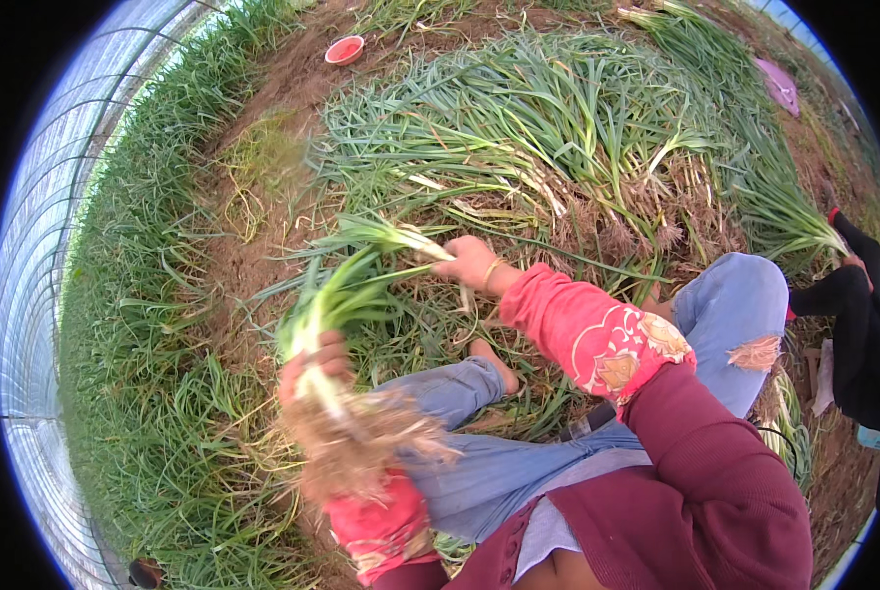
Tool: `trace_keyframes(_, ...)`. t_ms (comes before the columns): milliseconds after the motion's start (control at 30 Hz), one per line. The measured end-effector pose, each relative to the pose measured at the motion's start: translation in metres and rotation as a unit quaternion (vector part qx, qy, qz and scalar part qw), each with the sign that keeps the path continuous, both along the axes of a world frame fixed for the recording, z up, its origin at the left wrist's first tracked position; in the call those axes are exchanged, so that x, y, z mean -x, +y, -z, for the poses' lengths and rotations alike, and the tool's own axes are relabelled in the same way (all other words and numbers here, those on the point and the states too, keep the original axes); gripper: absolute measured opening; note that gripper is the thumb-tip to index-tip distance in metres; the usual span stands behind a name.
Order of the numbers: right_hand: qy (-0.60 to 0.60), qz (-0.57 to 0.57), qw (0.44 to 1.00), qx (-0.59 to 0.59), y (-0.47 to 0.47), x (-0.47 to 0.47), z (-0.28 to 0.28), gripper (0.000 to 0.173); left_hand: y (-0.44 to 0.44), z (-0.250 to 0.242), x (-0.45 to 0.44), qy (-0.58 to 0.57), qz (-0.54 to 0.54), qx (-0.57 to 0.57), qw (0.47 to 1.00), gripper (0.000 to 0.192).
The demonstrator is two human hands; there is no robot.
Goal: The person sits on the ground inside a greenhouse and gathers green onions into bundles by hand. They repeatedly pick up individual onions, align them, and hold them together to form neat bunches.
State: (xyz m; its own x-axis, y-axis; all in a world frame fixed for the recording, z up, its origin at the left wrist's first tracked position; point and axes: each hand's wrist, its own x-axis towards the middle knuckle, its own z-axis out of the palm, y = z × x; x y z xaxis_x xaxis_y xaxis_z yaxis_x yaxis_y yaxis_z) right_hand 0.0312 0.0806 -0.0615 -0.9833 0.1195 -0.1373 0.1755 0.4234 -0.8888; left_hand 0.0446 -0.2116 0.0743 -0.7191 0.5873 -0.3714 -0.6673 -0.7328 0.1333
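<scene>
A bunch of long green alliums, like scallions or young leeks (333, 302), is held in my left hand (318, 365), blurred by motion. Its shaggy dry roots (366, 442) hang over the red patterned sleeve cover. To the upper right, my right hand (473, 264), with a bangle at the wrist, grips the pale end of a slim allium stalk (418, 242) whose leaves point left. The fingers' undersides are hidden. Beyond both hands lies a broad heap of the same plants (558, 110), many with roots towards me.
Growing green plants (145, 295) line the left side beside the plastic tunnel wall (38, 221). A red bowl (345, 50) sits on the soil at the top. A co-worker in black (853, 310) is at the right near more plants. A purple cloth or bag (778, 87) lies upper right.
</scene>
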Motion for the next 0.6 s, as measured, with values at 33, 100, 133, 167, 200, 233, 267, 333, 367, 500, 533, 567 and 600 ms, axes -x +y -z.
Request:
trace_keyframes(33, 0.006, 0.003, 0.999, -0.045, 0.013, -0.004, 0.009, 0.034, -0.026, -0.022, 0.010, -0.033, 0.020, -0.026, 0.999, 0.042)
trace_keyframes(100, -0.030, 0.021, 0.993, -0.115, 0.042, -0.021, 0.026, 0.035, -0.072, -0.076, 0.036, 0.028, 0.139, -0.032, 0.989, 0.031)
trace_keyframes(133, -0.079, 0.030, 0.991, -0.103, 0.056, -0.030, 0.033, 0.036, -0.092, -0.103, 0.044, 0.046, 0.073, -0.048, 0.995, 0.028)
trace_keyframes(167, -0.094, 0.033, 0.981, -0.168, 0.066, -0.039, 0.038, 0.038, -0.106, -0.128, 0.050, 0.076, 0.044, -0.056, 0.995, 0.027)
trace_keyframes(200, -0.080, 0.023, 0.988, -0.130, 0.073, -0.048, 0.041, 0.038, -0.115, -0.149, 0.054, 0.136, 0.013, -0.064, 0.988, 0.026)
trace_keyframes(233, -0.104, 0.021, 0.989, -0.107, 0.076, -0.056, 0.041, 0.038, -0.117, -0.160, 0.053, 0.226, 0.061, -0.078, 0.969, 0.024)
trace_keyframes(267, -0.056, 0.036, 0.994, -0.081, 0.078, -0.060, 0.039, 0.036, -0.113, -0.161, 0.048, 0.263, -0.097, -0.001, 0.960, 0.025)
trace_keyframes(333, -0.021, 0.071, 0.996, -0.047, 0.073, -0.065, 0.027, 0.033, -0.090, -0.129, 0.024, 0.428, -0.331, 0.405, 0.737, 0.025)
trace_keyframes(367, -0.036, 0.091, 0.995, 0.033, 0.069, -0.068, 0.018, 0.031, -0.074, -0.116, 0.021, 0.445, -0.272, 0.378, 0.765, 0.028)
trace_keyframes(500, -0.002, 0.095, 0.957, 0.273, 0.050, -0.085, -0.024, 0.023, 0.008, -0.033, 0.012, 0.233, -0.253, 0.427, 0.836, 0.025)
trace_keyframes(533, -0.014, 0.101, 0.954, 0.282, 0.044, -0.090, -0.032, 0.022, 0.027, -0.017, 0.014, 0.097, -0.251, 0.296, 0.917, 0.034)
trace_keyframes(567, -0.008, 0.091, 0.949, 0.303, 0.037, -0.095, -0.038, 0.022, 0.050, 0.005, 0.010, 0.083, -0.244, 0.379, 0.889, 0.039)
trace_keyframes(600, 0.007, 0.081, 0.955, 0.287, 0.032, -0.102, -0.042, 0.021, 0.066, 0.023, 0.004, 0.060, -0.190, 0.383, 0.902, 0.042)
